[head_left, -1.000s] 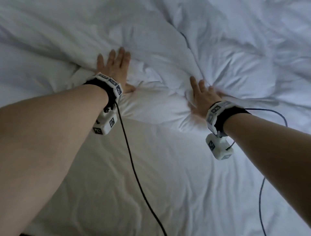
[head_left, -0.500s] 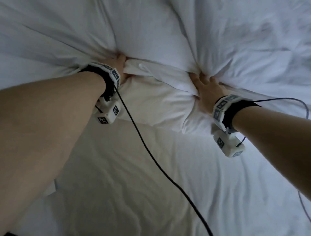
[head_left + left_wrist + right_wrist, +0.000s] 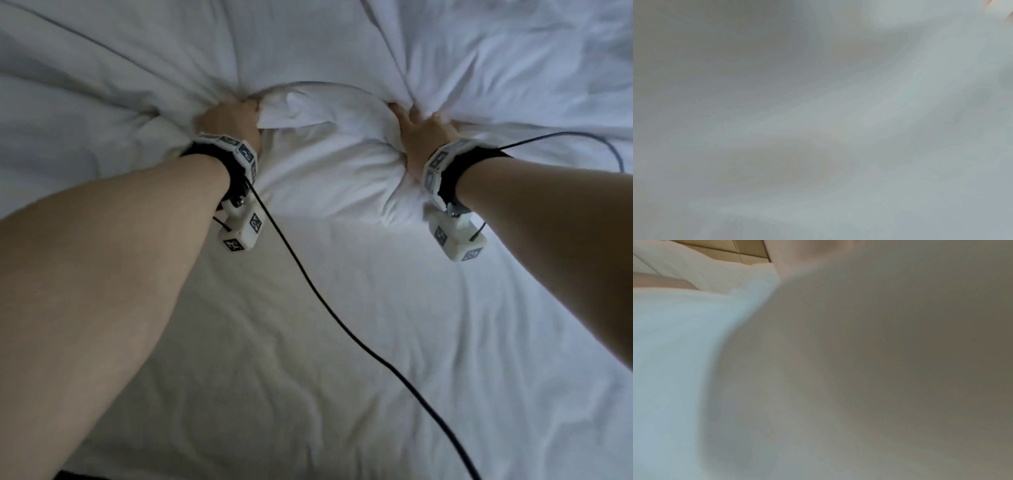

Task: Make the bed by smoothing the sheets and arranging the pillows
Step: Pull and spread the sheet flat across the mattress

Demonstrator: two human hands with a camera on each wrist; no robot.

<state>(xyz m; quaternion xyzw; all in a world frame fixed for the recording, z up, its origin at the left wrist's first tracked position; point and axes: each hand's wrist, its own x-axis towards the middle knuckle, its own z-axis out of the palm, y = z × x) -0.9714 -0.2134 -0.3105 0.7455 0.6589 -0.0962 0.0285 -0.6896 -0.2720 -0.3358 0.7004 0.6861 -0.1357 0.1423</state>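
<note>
On the bed (image 3: 308,342), soft, light duvet (image 3: 308,51): left hand (image 3: 227,120) and right hand (image 3: 419,133) clenched its bunched edge, best hold.

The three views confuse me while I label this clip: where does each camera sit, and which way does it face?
Head: on the head, looking down at the rumpled white duvet; both forearms, left hand and right hand gripping its folds.
Left wrist: pressed close against blurred white fabric; a sliver of skin at the top right corner.
Right wrist: low beside the bedding; blurred hand at top.
Shared: white bedding.
</note>
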